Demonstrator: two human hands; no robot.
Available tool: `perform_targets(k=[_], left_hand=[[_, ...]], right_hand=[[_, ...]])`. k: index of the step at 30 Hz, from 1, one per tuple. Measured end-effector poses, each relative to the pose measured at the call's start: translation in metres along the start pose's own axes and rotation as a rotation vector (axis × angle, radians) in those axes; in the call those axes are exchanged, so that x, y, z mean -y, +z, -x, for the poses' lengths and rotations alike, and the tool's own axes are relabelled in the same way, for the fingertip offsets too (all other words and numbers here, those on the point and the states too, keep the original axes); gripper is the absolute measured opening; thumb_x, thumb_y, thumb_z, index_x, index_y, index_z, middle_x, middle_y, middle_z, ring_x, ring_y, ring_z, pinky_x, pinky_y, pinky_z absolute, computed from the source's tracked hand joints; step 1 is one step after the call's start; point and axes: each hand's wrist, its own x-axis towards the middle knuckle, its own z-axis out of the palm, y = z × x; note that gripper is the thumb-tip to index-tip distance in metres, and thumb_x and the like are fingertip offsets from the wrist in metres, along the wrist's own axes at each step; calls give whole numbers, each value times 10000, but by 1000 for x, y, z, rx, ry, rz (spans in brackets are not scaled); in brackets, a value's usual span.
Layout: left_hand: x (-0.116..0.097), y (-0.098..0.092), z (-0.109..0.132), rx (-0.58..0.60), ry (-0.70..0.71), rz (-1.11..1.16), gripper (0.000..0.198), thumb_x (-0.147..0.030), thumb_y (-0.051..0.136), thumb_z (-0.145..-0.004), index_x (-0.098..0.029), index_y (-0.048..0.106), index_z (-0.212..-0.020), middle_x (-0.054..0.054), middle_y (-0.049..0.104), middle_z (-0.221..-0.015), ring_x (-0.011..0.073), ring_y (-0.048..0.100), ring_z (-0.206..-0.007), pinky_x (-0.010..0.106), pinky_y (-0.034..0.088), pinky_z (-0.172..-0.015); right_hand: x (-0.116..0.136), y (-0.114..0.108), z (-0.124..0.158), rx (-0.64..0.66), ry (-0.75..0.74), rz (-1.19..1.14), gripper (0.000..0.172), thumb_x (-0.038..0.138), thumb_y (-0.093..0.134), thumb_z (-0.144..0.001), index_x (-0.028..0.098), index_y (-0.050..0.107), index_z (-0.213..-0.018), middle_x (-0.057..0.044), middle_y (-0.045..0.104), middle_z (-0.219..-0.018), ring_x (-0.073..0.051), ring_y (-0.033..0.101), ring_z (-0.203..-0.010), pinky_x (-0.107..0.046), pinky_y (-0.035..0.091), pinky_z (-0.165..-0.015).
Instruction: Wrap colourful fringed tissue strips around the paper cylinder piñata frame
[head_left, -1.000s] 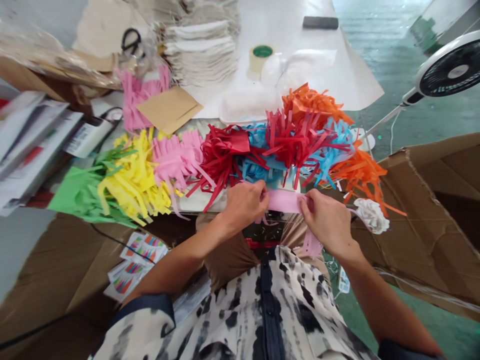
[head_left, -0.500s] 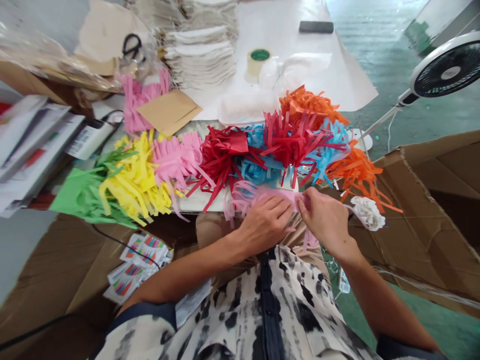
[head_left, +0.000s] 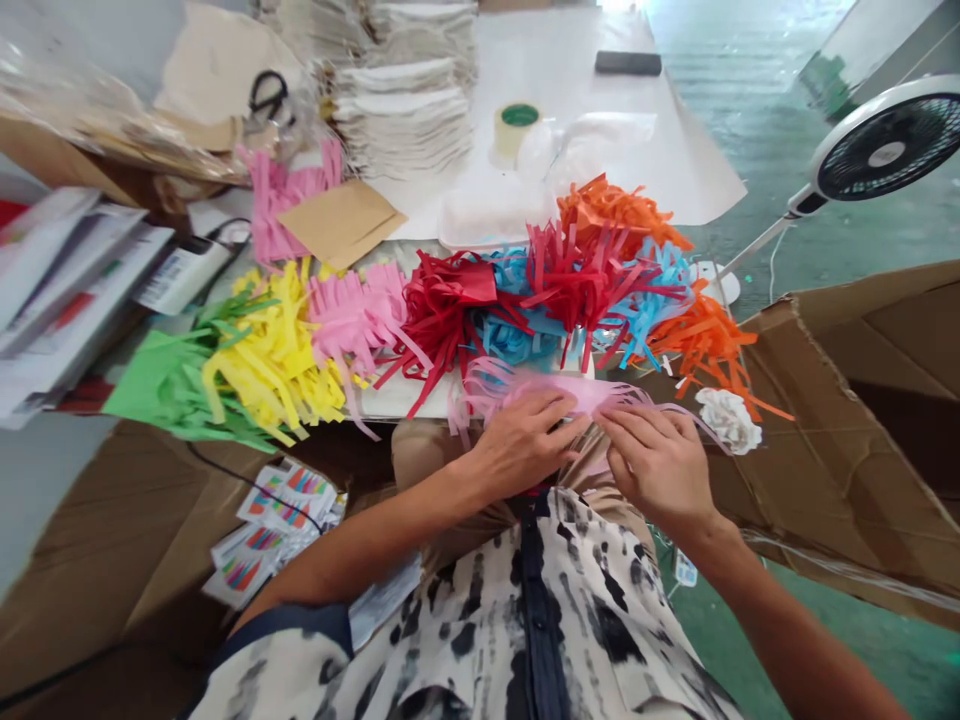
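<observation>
At the table's near edge, over my lap, lies a fringed pink paper tassel (head_left: 555, 384), its thin strips spread to both sides. My left hand (head_left: 525, 445) is closed over the tassel's near middle, fingers bent on the paper. Beside it my right hand (head_left: 664, 465) lies with long, nearly straight fingers over the strips on the right; its thumb is partly hidden underneath. Just beyond my hands sit a dark red tassel (head_left: 446, 300), a brighter red tassel (head_left: 574, 285) and blue tassels (head_left: 652, 300).
Green (head_left: 172, 385), yellow (head_left: 266, 355) and pink fringe (head_left: 356, 310) lie leftward; orange tassels (head_left: 705, 335) and a white paper flower (head_left: 727, 420) lie rightward. Behind are tape (head_left: 516, 130), scissors (head_left: 268, 95) and stacked white sheets (head_left: 405, 120). A fan (head_left: 885, 150) and cardboard box (head_left: 862, 350) stand right.
My right hand has gone from pinching the pink tassel to lying flatter over it. Strips that hung below now spread to the right. My left hand stays nearly in place.
</observation>
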Motion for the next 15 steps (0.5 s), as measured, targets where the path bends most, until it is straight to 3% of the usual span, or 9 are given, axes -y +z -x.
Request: perform_targets(k=[3, 6, 10, 13, 15], left_hand=[[20, -12, 7, -2, 42, -7, 270, -314, 665, -1019, -201, 739, -1253, 114, 745, -1323, 277, 679, -1282, 480, 548, -1115], [52, -33, 14, -2, 71, -61, 195, -349, 653, -1030, -248, 803, -1102, 49, 813, -1176, 252, 710, -1215, 539, 452, -1204], [91, -62, 19, -6, 30, -123, 239, -383, 699, -990, -268, 811, -813, -7, 830, -1034, 237, 695, -1174, 562, 377, -1254], [96, -72, 18, -90, -161, -295, 347, -404, 698, -991, -223, 759, -701, 26, 795, -955, 259, 670, -1141, 600, 380, -1237], [83, -68, 15, -186, -274, -439, 378, -407, 684, -1000, -191, 734, -693, 76, 766, -1004, 300, 645, -1170, 620, 414, -1194]], right_hand=[[-3, 3, -1, -20, 10, -9, 250, 179, 631, -979, 207, 765, -1187, -37, 818, -1209, -228, 719, -1112, -438, 383, -1002], [-5, 3, -3, -43, -3, 14, 211, 197, 651, -967, 206, 773, -1139, -46, 826, -1169, -240, 716, -1103, -444, 372, -984], [-4, 3, -5, -55, -10, 26, 200, 191, 671, -943, 203, 767, -1118, -43, 826, -1155, -250, 707, -1131, -454, 357, -973], [-4, 2, -6, -61, -15, 32, 194, 186, 668, -941, 208, 764, -1108, -36, 826, -1157, -249, 703, -1135, -455, 352, -981], [-4, 2, -7, -62, -17, 36, 190, 187, 670, -938, 207, 762, -1103, -36, 828, -1149, -250, 702, -1131, -455, 351, -985]])
